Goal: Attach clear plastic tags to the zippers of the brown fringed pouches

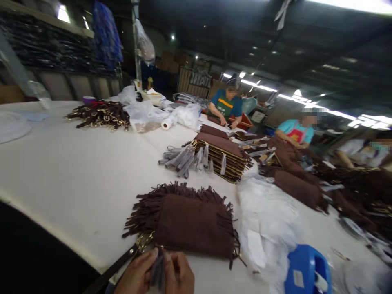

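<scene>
A brown fringed suede bag (190, 222) lies flat on the white table (76, 163) right in front of me. At the bottom edge my left hand (137, 275) and my right hand (179, 275) are pinched together on a small grey tag (158, 271), close to the bag's near edge. A gold clasp (143, 241) and a dark strap (116, 267) lead from the bag's near left corner toward my left hand.
A stack of flat brown pieces (225, 157) with grey tags (183, 157) sits further back. White plastic bags (266, 224) and a blue object (308, 271) lie to the right. A pile of straps (99, 115) is far left. Three people work across the table.
</scene>
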The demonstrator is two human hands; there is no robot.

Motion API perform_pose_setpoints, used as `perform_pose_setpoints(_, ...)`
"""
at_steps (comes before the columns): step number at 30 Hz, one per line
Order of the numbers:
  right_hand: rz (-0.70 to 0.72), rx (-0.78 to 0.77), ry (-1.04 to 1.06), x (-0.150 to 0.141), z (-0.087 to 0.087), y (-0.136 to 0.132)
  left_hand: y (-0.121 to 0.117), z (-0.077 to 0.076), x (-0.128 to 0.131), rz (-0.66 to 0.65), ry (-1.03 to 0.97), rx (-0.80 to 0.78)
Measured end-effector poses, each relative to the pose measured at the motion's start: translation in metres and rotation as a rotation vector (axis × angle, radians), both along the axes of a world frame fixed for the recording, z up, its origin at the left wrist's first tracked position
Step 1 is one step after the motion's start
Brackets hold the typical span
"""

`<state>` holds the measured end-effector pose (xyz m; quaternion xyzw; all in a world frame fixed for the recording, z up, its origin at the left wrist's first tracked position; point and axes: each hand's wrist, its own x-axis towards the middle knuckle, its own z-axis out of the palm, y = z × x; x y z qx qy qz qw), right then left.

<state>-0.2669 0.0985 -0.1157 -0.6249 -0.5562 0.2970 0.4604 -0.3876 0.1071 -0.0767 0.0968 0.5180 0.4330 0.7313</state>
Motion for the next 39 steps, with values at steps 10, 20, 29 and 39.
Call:
perform_pose_setpoints(10, -0.190, -0.117, 0.153, -0.018, 0.006, -0.006, -0.008, -0.014, -0.014, -0.052, -0.029, 0.087)
perform_pose_setpoints(20, -0.188, -0.203, 0.129, -0.018, 0.010, 0.000, -0.002, -0.020, -0.011, -0.041, 0.006, 0.036)
perform_pose_setpoints(29, -0.218, -0.175, 0.096, -0.016, 0.005, 0.004, 0.008, -0.022, 0.002, 0.010, 0.123, 0.017)
perform_pose_setpoints(39, -0.104, -0.075, -0.015, -0.021, 0.003, -0.003, 0.010, -0.026, 0.005, 0.075, 0.293, 0.128)
